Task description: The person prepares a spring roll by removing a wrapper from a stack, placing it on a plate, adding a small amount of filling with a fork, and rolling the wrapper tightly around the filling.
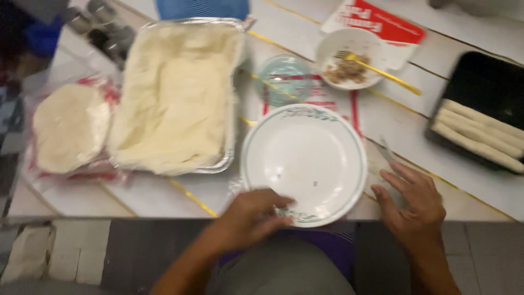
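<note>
An empty white plate with a green rim pattern lies at the near edge of the white table. My left hand rests at the plate's near rim, fingers curled against its edge. My right hand lies flat on the table just right of the plate, fingers spread, holding nothing. A foil tray covered with pale flat dough sheets stands to the left of the plate.
A bag of round flatbreads lies at the far left. Behind the plate are a small glass bowl and a white bowl of brown filling with a yellow fork. A black tray with rolled dough sticks sits at right.
</note>
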